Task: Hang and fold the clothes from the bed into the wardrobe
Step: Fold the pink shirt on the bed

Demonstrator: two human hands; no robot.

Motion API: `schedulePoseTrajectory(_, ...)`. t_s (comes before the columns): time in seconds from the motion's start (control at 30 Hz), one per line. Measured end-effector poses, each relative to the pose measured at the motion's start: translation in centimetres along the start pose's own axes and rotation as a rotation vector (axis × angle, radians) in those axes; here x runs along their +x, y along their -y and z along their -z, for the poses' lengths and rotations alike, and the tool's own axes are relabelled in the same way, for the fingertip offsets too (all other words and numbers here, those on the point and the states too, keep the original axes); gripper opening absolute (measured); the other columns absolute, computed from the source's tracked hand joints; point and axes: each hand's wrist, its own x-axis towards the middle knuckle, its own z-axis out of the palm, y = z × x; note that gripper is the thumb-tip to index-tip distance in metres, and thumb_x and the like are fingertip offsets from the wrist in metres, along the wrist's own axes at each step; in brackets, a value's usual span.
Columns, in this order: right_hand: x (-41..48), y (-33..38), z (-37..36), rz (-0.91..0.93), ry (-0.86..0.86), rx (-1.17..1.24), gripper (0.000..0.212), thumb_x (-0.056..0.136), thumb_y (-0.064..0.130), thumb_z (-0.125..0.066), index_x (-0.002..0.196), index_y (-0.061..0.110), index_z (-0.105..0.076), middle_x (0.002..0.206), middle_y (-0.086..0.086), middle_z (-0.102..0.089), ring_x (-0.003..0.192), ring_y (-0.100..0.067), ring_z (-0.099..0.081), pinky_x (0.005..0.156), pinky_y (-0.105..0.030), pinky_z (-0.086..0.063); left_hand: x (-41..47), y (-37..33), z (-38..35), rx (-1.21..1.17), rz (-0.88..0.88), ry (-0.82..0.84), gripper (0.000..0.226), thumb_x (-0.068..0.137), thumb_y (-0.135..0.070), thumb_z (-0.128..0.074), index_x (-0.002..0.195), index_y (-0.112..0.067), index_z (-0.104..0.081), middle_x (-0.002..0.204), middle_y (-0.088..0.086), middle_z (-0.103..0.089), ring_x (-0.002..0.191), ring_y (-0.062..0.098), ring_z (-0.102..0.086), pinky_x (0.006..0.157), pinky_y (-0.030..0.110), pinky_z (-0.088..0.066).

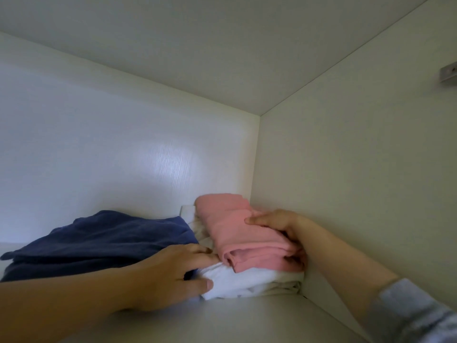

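Inside the white-panelled wardrobe compartment (pixel 123 144), 3 folded garments lay on the pale, smooth shelf (pixel 247 318). A dark navy blue folded cloth garment (pixel 99 238) sat on the left, spread low and wide, its right edge touching the stack next to it. That stack stood in the right back corner, against the side wall: a white folded cloth garment (pixel 247 283) at the bottom and a pink folded knit garment (pixel 235 233) resting on top of it, its rolled front edge facing outward.

The left hand (pixel 168 276) reached in from the lower left and held the white garment at its left front corner, the thumb pressed to the front fold and the fingers curled over the top, just beside the pink one and against the navy cloth. The right hand (pixel 279 226) came in along the side wall and gripped the pink garment at its right side, thumb lying on top and fingers tucked under the fold. A light grey-blue sleeve (pixel 415 313) covered the right forearm. A small grey metal fitting (pixel 448 75) was fixed high on the right wall.
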Motion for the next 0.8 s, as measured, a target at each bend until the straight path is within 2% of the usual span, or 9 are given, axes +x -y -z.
schedulePoseTrajectory(0.1,0.8,0.1,-0.6,0.152,-0.158,0.130,0.045,0.075,0.017,-0.083,0.114,0.005,-0.064,0.112,-0.009,-0.067,0.104,-0.025,-0.063,0.094,-0.030,-0.050,0.0,0.4,-0.1,0.077,-0.041,0.023,0.047,0.087,-0.058,-0.040,0.133,-0.047,-0.042,0.123,-0.017,-0.052,0.112,0.002,-0.050,0.095,0.024,-0.041)
schedulePoseTrajectory(0.2,1.7,1.3,-0.6,0.203,-0.302,0.253,0.049,0.078,0.010,-0.079,0.122,0.003,-0.058,0.118,-0.012,-0.063,0.106,-0.026,-0.061,0.090,-0.029,-0.049,-0.2,0.9,-0.6,0.222,-0.070,0.058,0.054,0.088,-0.063,-0.036,0.134,-0.070,-0.008,0.145,-0.025,-0.032,0.132,-0.002,-0.028,0.107,0.022,-0.023)
schedulePoseTrajectory(0.27,1.8,1.7,-1.2,0.188,-0.338,0.224,0.044,0.083,0.006,-0.073,0.123,0.000,-0.056,0.123,-0.015,-0.062,0.108,-0.027,-0.060,0.092,-0.030,-0.048,-0.3,1.0,-0.8,0.245,-0.055,0.054,0.056,0.089,-0.063,-0.036,0.132,-0.072,-0.002,0.149,-0.022,-0.026,0.137,0.000,-0.021,0.107,0.022,-0.017)
schedulePoseTrajectory(0.4,0.4,0.4,-1.4,0.011,0.070,0.066,0.023,0.096,0.006,-0.054,0.119,0.010,-0.054,0.105,-0.010,-0.062,0.083,-0.021,-0.055,0.068,-0.023,-0.052,-0.4,1.1,-0.8,0.244,-0.044,0.059,0.054,0.090,-0.063,-0.035,0.132,-0.072,-0.002,0.150,-0.021,-0.025,0.137,0.001,-0.020,0.107,0.021,-0.015)
schedulePoseTrajectory(0.47,-0.5,0.4,-0.6,-0.016,0.176,0.044,0.021,0.097,0.022,-0.057,0.115,0.011,-0.055,0.107,-0.012,-0.063,0.093,-0.025,-0.061,0.091,-0.038,-0.053,-0.3,1.1,-0.8,0.244,-0.042,0.067,0.053,0.089,-0.065,-0.033,0.131,-0.073,-0.002,0.150,-0.021,-0.025,0.137,0.001,-0.021,0.108,0.022,-0.016)
schedulePoseTrajectory(0.53,-1.5,1.4,0.4,-0.006,0.114,-0.121,0.047,0.090,0.045,-0.064,0.123,0.012,-0.054,0.130,-0.014,-0.058,0.120,-0.031,-0.056,0.105,-0.041,-0.043,-0.3,1.1,-0.8,0.238,-0.047,0.072,0.051,0.088,-0.066,-0.031,0.129,-0.074,-0.002,0.147,-0.022,-0.028,0.135,0.000,-0.023,0.105,0.021,-0.016)
schedulePoseTrajectory(0.67,-2.8,4.2,0.6,0.048,-0.149,-0.819,0.083,0.078,0.066,-0.065,0.140,0.015,-0.046,0.144,-0.011,-0.045,0.122,-0.030,-0.053,0.087,-0.031,-0.045,-0.3,1.2,-0.8,0.221,-0.034,0.069,0.050,0.090,-0.065,-0.031,0.131,-0.073,-0.005,0.146,-0.025,-0.026,0.133,-0.007,-0.020,0.100,0.013,-0.010)
schedulePoseTrajectory(0.73,-3.2,4.6,-0.1,0.183,-0.241,-0.813,0.082,0.079,0.065,-0.064,0.142,0.018,-0.043,0.146,-0.012,-0.039,0.129,-0.032,-0.045,0.100,-0.035,-0.042,-0.2,1.2,-0.8,0.225,-0.038,0.063,0.052,0.091,-0.063,-0.034,0.136,-0.068,-0.008,0.144,-0.025,-0.028,0.129,-0.008,-0.022,0.098,0.011,-0.010)
schedulePoseTrajectory(0.8,-3.4,4.3,-1.3,0.313,-0.069,-0.541,0.077,0.083,0.063,-0.061,0.147,0.027,-0.039,0.152,-0.005,-0.037,0.137,-0.026,-0.039,0.112,-0.038,-0.033,-0.2,1.1,-0.8,0.216,-0.038,0.057,0.053,0.091,-0.061,-0.035,0.139,-0.064,-0.013,0.141,-0.024,-0.032,0.126,-0.007,-0.026,0.098,0.011,-0.012)
